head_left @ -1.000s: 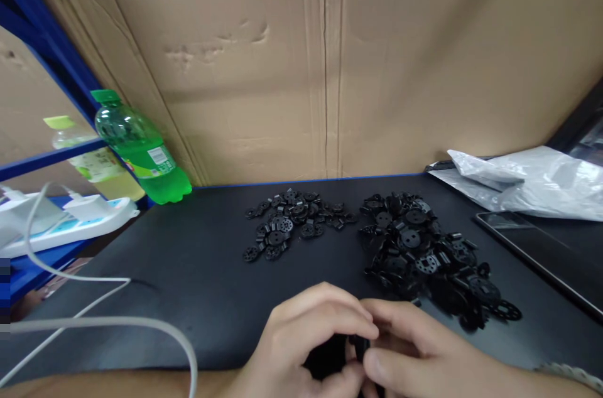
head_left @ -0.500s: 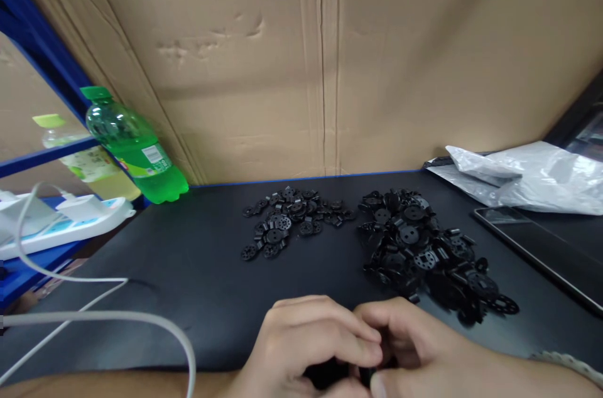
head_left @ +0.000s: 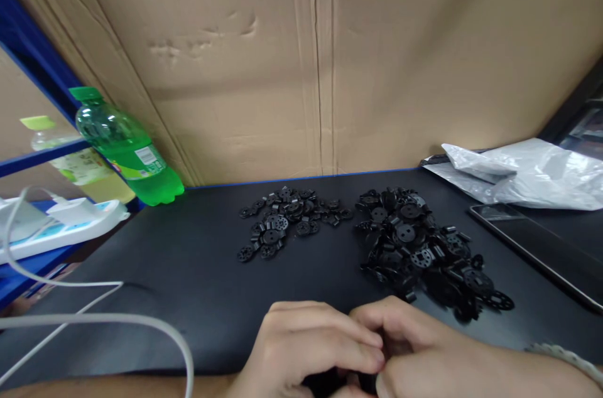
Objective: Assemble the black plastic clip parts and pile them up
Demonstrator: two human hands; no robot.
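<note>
Both hands meet at the bottom edge, fingertips together. My left hand (head_left: 311, 344) is closed, its fingers curled over toward the right. Bent in from the other side, my right hand (head_left: 419, 344) is closed too, thumb and forefinger pinching. Between the fingertips a bit of a small black plastic part (head_left: 368, 381) shows; most of it is hidden by the fingers. Just beyond my right hand lies a large heap of black perforated plastic discs and clips (head_left: 409, 247). A smaller heap of similar black pieces (head_left: 287, 216) lies farther back, left of it.
At the left, a green soda bottle (head_left: 136, 156) and a yellowish drink bottle (head_left: 89, 172) lean by a blue frame (head_left: 38, 40). A white power strip (head_left: 94, 222) and a cable (head_left: 141, 321) are there. A tablet-like device (head_left: 537, 253) and plastic bag (head_left: 551, 175) lie right. Cardboard (head_left: 245, 84) stands behind.
The view has shifted slightly, so the heaps and bottles sit a little farther left. Both hands keep nearly the same pose, with only small finger movement around the black part.
</note>
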